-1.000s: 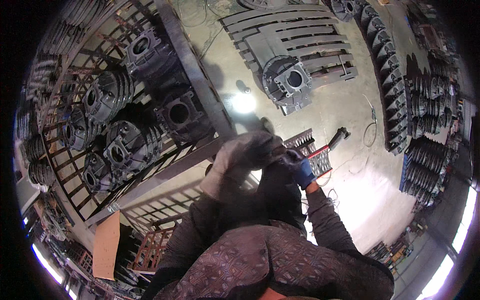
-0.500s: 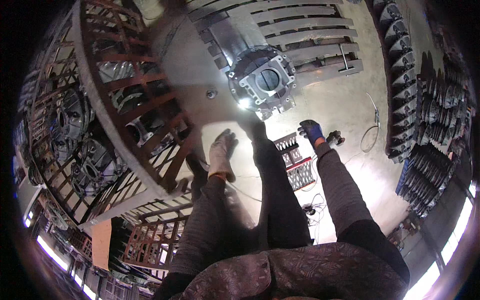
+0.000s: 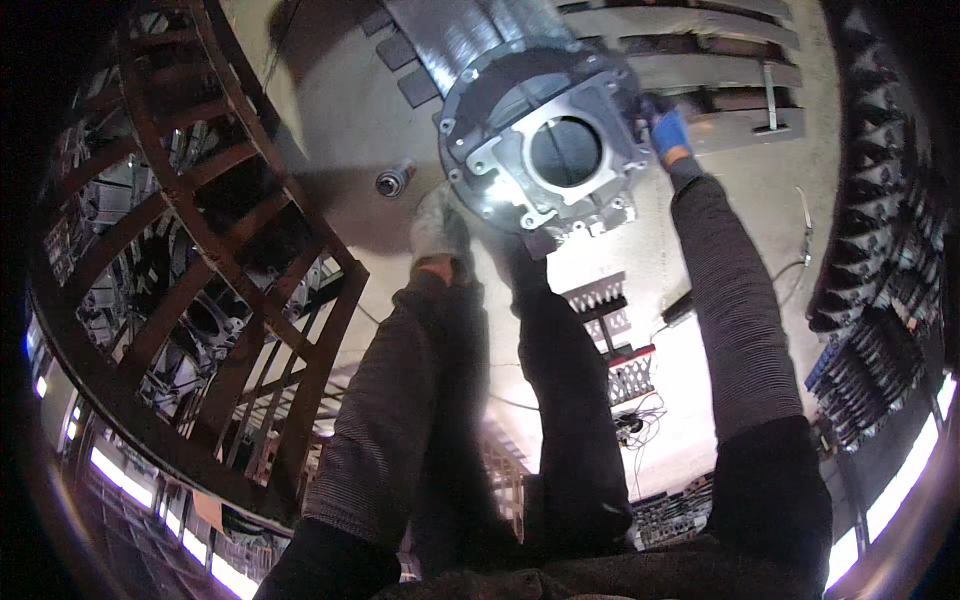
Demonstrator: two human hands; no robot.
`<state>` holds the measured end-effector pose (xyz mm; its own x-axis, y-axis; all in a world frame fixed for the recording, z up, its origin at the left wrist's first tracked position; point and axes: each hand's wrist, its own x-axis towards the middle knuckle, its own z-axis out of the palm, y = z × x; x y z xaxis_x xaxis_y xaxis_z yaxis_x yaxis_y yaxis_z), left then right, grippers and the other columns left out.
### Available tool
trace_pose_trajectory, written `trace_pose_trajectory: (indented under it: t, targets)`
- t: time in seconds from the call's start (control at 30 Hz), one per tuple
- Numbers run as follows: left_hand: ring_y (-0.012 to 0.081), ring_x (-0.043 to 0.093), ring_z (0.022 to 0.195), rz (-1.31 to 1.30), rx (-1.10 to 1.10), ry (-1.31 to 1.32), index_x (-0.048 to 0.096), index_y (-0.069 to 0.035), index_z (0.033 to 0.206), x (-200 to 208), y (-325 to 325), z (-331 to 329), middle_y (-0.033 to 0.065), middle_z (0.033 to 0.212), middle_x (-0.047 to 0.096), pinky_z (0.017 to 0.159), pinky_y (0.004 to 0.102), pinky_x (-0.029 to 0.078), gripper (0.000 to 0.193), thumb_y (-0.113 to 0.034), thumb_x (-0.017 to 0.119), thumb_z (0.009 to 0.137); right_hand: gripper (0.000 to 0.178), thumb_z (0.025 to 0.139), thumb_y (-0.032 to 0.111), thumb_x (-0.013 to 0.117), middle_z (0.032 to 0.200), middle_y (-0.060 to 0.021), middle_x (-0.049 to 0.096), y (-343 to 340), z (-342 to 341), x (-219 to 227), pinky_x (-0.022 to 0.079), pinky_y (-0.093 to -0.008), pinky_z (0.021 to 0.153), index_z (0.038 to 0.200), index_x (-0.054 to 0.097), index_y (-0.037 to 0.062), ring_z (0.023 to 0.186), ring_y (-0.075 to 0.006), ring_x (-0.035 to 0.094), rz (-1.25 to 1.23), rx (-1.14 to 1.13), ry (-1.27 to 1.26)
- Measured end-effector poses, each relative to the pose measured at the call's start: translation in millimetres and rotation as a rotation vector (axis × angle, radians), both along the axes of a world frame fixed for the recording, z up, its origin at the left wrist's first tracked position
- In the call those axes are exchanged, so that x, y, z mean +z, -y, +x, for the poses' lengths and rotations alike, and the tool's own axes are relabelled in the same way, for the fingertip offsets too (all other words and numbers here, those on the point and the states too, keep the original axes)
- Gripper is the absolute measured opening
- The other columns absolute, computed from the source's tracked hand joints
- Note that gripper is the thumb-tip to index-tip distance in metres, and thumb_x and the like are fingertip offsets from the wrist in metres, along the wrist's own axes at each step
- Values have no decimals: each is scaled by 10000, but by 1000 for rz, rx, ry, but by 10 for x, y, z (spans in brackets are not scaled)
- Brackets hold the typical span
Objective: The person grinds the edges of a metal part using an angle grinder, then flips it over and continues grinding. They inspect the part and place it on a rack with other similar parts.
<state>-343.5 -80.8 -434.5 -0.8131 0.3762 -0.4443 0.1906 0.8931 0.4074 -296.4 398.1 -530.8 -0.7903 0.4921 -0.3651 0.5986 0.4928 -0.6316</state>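
Observation:
A large round metal housing [image 3: 510, 205] with bolts around its rim and a squarish, pale flange around a central bore is in front of me. My right hand [image 3: 668, 132], in a blue glove with dark fingers, is at the housing's right rim, its fingers bent against the edge. At the lower left rim is my left hand [image 3: 440, 228], in a pale grey glove. The left fingertips are blurred and partly lost against the housing, so their grip does not show. A short metal cylindrical part [image 3: 395, 180] lies on the floor left of the housing.
A brown metal crate [image 3: 235, 265] of cast parts stands at left. Behind the housing is a slatted pallet [image 3: 720, 72] with a T-shaped tool [image 3: 770, 100]. A row of dark stacked parts [image 3: 868, 190] runs along the right. Perforated metal steps [image 3: 630, 375] and cables [image 3: 640, 425] lie near my legs.
Both hands have moved forward to the housing, the right to its right rim and the left to its lower left. My view has come closer, so the housing looks larger.

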Motion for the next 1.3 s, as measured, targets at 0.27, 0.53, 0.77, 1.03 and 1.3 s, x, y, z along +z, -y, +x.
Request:
trace_pose_trajectory:
  t: [0.27, 0.53, 0.77, 1.03, 1.3]
  targets:
    - [187, 667, 1145, 974, 1082, 816, 655, -72, 1324, -133, -556, -111, 58, 1226, 726, 918, 358, 571, 300, -126, 537, 1053, 519, 1062, 416, 553, 1352, -169, 716, -131, -406, -306, 490, -360, 1048, 1389, 673, 31, 1223, -245, 657, 81, 187, 91]
    - [302, 687, 1086, 422, 1025, 516, 682, -26, 1201, 931, 57, 255, 165, 1165, 712, 952, 412, 555, 228, -145, 638, 1011, 496, 991, 337, 689, 1276, -201, 709, 167, 781, 867, 534, -459, 1014, 1412, 646, 80, 1170, -396, 664, 446, 373, 202]
    - [365, 688, 1160, 665, 1226, 467, 621, -19, 1366, 4527, 558, 589, 224, 1235, 714, 1023, 434, 547, 448, -152, 706, 946, 544, 982, 423, 690, 1267, -184, 710, 713, 1595, 2960, 547, -450, 982, 1374, 659, 47, 1152, -357, 667, -59, -7, -53]
    - [179, 696, 996, 804, 1154, 359, 801, -60, 1079, 6526, 1537, 713, 83, 1089, 769, 922, 298, 529, 274, -255, 665, 942, 604, 980, 485, 690, 1264, -158, 702, 1742, 1503, 4998, 551, -428, 968, 1364, 651, 20, 1148, -298, 661, -318, -42, -109]
    - [138, 682, 1011, 900, 1288, 104, 741, 9, 1185, 6697, 3351, 714, 52, 1104, 765, 935, 289, 532, 345, -285, 663, 1023, 669, 979, 547, 691, 1261, -132, 695, 3762, 716, 6083, 555, -407, 953, 1353, 644, -6, 1145, -239, 654, -442, 124, -230]
